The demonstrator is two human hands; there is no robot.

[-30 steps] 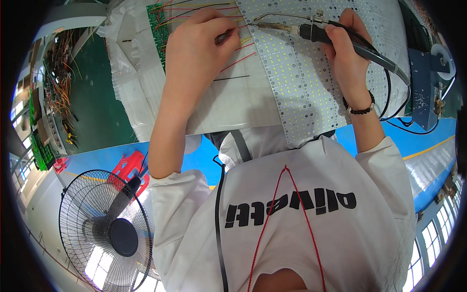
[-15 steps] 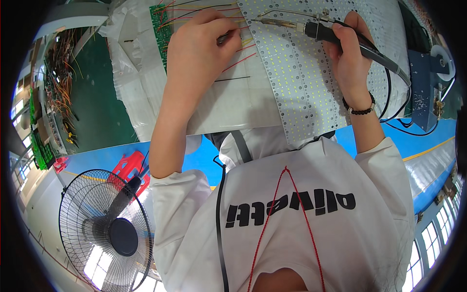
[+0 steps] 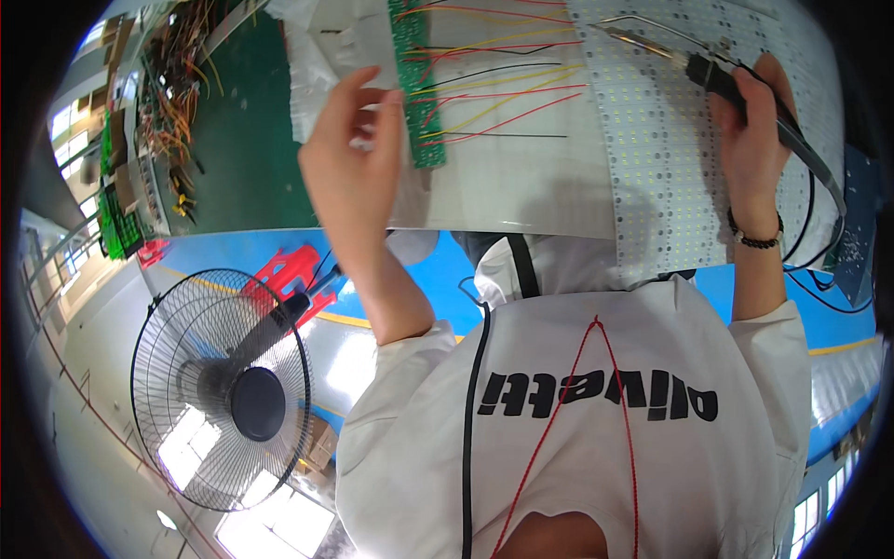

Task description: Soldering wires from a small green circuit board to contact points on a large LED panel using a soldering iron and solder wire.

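Observation:
My right hand (image 3: 759, 140) grips a black-handled soldering iron (image 3: 712, 82), with a thin metal feed tube running alongside its tip. The tip points left, over the left edge of a white LED panel (image 3: 652, 158) dotted with small yellowish chips. At the left, my left hand (image 3: 352, 154) is raised beside a long green circuit board (image 3: 428, 144); its fingers are curved and apart, with nothing visible in them. Red, yellow and black wires (image 3: 503, 97) stretch from the board rightward toward the panel's edge.
A pale covering (image 3: 512, 200) lies under the work. Left of it is a green tabletop (image 3: 251, 140), with a heap of loose wires (image 3: 172, 84) at its far side. A black fan (image 3: 223, 391) and a red stool (image 3: 289, 279) stand below on the blue floor (image 3: 466, 270).
My left hand has moved left off the wires, from a closed pinch to parted fingers, uncovering more of the board. The view has shifted; the iron stays in my right hand.

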